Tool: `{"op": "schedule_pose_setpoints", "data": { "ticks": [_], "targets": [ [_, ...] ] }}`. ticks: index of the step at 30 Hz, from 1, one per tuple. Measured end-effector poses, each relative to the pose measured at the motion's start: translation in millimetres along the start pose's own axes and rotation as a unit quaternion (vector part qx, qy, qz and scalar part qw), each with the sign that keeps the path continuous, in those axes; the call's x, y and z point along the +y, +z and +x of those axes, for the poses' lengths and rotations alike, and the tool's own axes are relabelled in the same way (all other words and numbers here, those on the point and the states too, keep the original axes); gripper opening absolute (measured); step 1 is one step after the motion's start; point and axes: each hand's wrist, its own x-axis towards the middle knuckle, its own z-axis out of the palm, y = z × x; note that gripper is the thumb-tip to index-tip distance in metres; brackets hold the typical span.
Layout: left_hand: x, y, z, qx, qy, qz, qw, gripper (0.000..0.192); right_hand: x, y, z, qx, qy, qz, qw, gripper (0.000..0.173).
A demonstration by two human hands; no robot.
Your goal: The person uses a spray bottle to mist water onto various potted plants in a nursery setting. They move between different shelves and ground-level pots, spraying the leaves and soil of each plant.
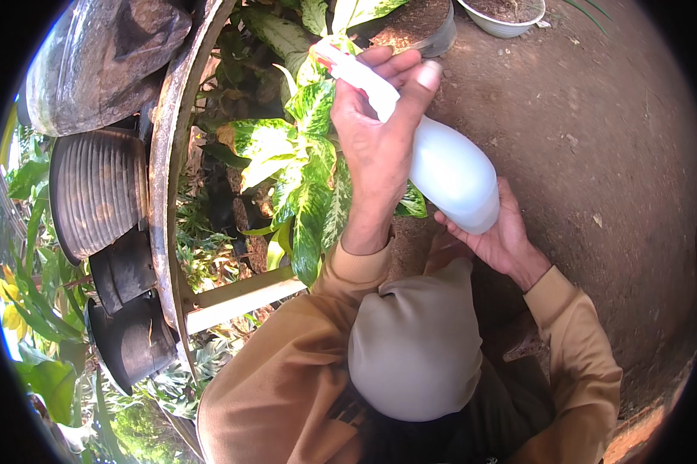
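Note:
A white plastic spray bottle (454, 174) is held at a slant, its base toward me. Its white trigger head (365, 78) points up and left and shows a bit of red at the nozzle end. My left hand (374, 133) is wrapped around the bottle's neck, with thumb and fingers on either side of the head. Cupped under the base, my right hand (502, 235) bears the bottle from below. A variegated leafy plant (308, 168) grows just left of my left hand, and the nozzle overlaps its upper leaves in view.
At left, a weathered plank (166, 174) edges a raised stand holding black plastic pots (99, 191) and a crumpled plastic-wrapped container (105, 64). A soil-filled pot (435, 35) and a white bowl-shaped pot (502, 17) sit on bare earth (586, 145). My knee (418, 342) is below.

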Motion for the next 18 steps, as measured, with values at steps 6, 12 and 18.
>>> {"op": "schedule_pose_setpoints", "data": {
  "ticks": [6,12,18],
  "targets": [
    [-1,-2,-3,-0.023,-0.019,-0.002,1.000,0.020,1,-4,5,-0.010,-0.010,0.006,1.000,0.050],
    [-5,2,-4,-0.011,-0.008,-0.025,1.000,0.039,1,-9,4,0.010,-0.016,0.016,1.000,0.059],
    [-13,11,4,-0.011,0.018,0.112,0.994,0.058,2,-9,0,0.003,-0.102,-0.004,0.995,0.058]
  ]
}}
